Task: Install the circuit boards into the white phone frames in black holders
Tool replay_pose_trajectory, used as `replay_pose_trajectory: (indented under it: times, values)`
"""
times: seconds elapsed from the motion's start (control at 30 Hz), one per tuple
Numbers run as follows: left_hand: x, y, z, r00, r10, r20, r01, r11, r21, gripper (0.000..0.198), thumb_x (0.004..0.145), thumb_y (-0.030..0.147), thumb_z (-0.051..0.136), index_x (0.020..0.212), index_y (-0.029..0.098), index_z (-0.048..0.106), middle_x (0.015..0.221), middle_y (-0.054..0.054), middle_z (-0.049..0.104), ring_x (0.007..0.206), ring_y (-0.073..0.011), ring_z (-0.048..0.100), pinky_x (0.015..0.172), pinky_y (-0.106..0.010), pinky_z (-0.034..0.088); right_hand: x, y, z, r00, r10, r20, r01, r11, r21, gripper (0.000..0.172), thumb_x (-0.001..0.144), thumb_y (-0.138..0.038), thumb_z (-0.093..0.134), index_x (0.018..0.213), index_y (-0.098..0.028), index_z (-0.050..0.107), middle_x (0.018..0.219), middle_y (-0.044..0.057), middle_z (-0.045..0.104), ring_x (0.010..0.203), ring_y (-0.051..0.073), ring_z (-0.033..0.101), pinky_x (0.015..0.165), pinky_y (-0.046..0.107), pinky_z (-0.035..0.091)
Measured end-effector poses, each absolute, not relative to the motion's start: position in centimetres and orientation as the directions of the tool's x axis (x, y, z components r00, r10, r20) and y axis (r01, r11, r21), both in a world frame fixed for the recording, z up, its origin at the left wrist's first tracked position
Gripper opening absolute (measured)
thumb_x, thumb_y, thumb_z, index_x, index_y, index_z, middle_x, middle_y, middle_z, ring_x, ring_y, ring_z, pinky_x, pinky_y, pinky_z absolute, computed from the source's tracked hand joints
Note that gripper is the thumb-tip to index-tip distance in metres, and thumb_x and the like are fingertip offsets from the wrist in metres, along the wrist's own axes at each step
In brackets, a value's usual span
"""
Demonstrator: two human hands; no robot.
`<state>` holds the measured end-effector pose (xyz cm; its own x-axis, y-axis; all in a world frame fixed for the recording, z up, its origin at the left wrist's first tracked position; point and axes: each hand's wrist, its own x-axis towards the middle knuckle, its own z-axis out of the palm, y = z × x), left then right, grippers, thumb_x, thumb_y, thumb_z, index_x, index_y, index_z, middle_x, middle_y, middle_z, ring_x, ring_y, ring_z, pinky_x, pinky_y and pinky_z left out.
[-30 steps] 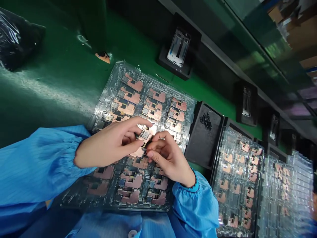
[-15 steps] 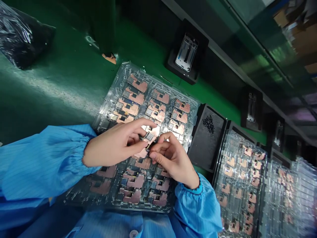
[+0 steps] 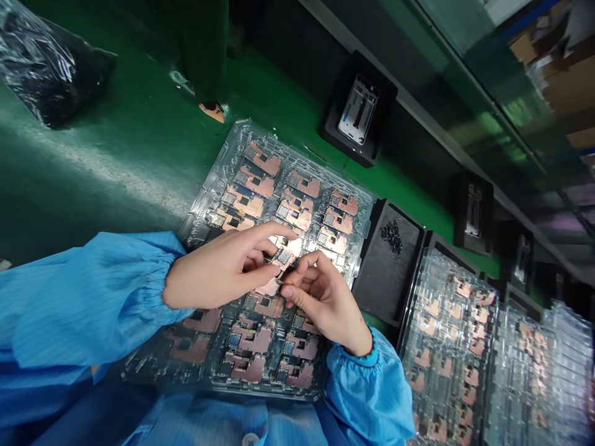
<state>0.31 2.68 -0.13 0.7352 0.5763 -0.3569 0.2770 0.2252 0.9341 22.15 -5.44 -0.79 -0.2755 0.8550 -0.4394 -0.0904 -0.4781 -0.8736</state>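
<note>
Over the middle of a clear plastic tray (image 3: 211, 186) filled with copper-coloured circuit boards, my left hand (image 3: 227, 266) grips one circuit board (image 3: 284, 256) between thumb and fingers. My right hand (image 3: 320, 294) is at the board's right end, its thumb and index finger pinched together at the edge. Whatever small piece may sit between those right fingertips is too hidden to make out. Rows of similar boards lie in the tray's pockets above and below both hands.
Right of the tray lies a black tray (image 3: 388, 266) with a pile of tiny black parts (image 3: 391, 236). Beyond it stand more clear trays (image 3: 437, 347) of boards. A phone frame (image 3: 359, 110) rests in a black holder at the back. A black plastic bag (image 3: 51, 68) lies far left.
The hands keep nearly the same pose around the board. The view has shifted slightly, so the background items sit a little lower and to the right.
</note>
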Motion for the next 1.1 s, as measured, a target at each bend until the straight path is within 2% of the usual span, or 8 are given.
replay_pose_trajectory:
  times: [0.17,0.27,0.4,0.5,0.57,0.73,0.93,1.1]
  values:
    - [0.3,2.6,-0.1,0.738,0.574,-0.355,0.26,0.243,0.934,0.046,0.101,0.031,0.057,0.145,0.033,0.045,0.118,-0.007,0.068,0.094,-0.0189,0.072,0.079,-0.029,0.058,21.8,-5.5,-0.5,-0.236,0.88,-0.411,0.052,-0.411,-0.91,0.029,0.094,-0.028,0.075,0.101,-0.025,0.047,0.087,-0.001,0.069,0.076,0.012,0.066,0.07,0.028,0.056]
    - [0.3,2.6,-0.1,0.746,0.562,-0.358,0.265,0.242,0.933,0.047,0.103,0.032,0.055,0.148,0.034,0.042,0.118,-0.007,0.068,0.093,-0.0188,0.072,0.076,-0.028,0.057,21.7,-5.7,-0.3,-0.231,0.894,-0.384,0.107,-0.369,-0.923,0.027,0.095,-0.027,0.073,0.1,-0.025,0.047,0.089,-0.001,0.069,0.077,0.012,0.067,0.071,0.028,0.057]
    - [0.2,2.6,0.2,0.733,0.561,-0.385,0.29,0.253,0.923,0.049,0.103,0.038,0.055,0.15,0.036,0.041,0.129,-0.01,0.064,0.086,-0.0156,0.069,0.071,-0.026,0.054,21.7,-5.9,0.0,-0.247,0.893,-0.377,-0.036,-0.397,-0.917,0.024,0.097,-0.023,0.07,0.097,-0.024,0.047,0.092,-0.002,0.066,0.073,0.009,0.065,0.068,0.025,0.057]
    - [0.3,2.7,0.5,0.725,0.563,-0.398,0.287,0.278,0.916,0.049,0.103,0.038,0.055,0.149,0.034,0.041,0.126,-0.01,0.065,0.076,-0.0132,0.067,0.064,-0.025,0.051,21.7,-6.0,0.1,-0.272,0.88,-0.388,-0.177,-0.442,-0.879,0.025,0.097,-0.021,0.071,0.096,-0.024,0.047,0.092,-0.003,0.064,0.072,0.008,0.065,0.067,0.023,0.058]
    - [0.3,2.8,0.7,0.724,0.552,-0.414,0.3,0.289,0.909,0.049,0.103,0.037,0.054,0.15,0.033,0.04,0.121,-0.009,0.066,0.072,-0.013,0.065,0.06,-0.026,0.049,21.7,-6.0,0.1,-0.275,0.876,-0.397,-0.183,-0.453,-0.873,0.025,0.096,-0.022,0.071,0.096,-0.024,0.047,0.091,-0.002,0.065,0.072,0.008,0.065,0.068,0.023,0.059]
    - [0.4,2.8,0.7,0.724,0.542,-0.425,0.3,0.308,0.903,0.048,0.102,0.035,0.056,0.148,0.033,0.04,0.113,-0.006,0.068,0.077,-0.0157,0.066,0.062,-0.027,0.051,21.6,-6.0,-0.1,-0.252,0.875,-0.413,-0.129,-0.453,-0.882,0.032,0.091,-0.027,0.079,0.095,-0.024,0.047,0.09,-0.001,0.066,0.071,0.01,0.064,0.068,0.026,0.059]
    - [0.3,3.0,0.7,0.729,0.522,-0.443,0.251,0.398,0.882,0.045,0.103,0.037,0.057,0.145,0.034,0.042,0.111,-0.005,0.065,0.083,-0.0176,0.071,0.073,-0.03,0.061,21.8,-5.8,0.2,-0.281,0.857,-0.432,-0.282,-0.504,-0.816,0.029,0.09,-0.029,0.08,0.097,-0.023,0.052,0.092,-0.001,0.068,0.073,0.012,0.07,0.069,0.028,0.063]
    - [0.2,3.0,0.4,0.727,0.551,-0.41,0.211,0.39,0.897,0.044,0.103,0.035,0.059,0.144,0.034,0.045,0.097,-0.001,0.065,0.082,-0.0157,0.071,0.073,-0.025,0.06,22.1,-5.8,0.5,-0.304,0.861,-0.409,-0.291,-0.492,-0.82,0.021,0.096,-0.03,0.073,0.1,-0.023,0.053,0.09,0.001,0.07,0.076,0.013,0.071,0.072,0.03,0.063]
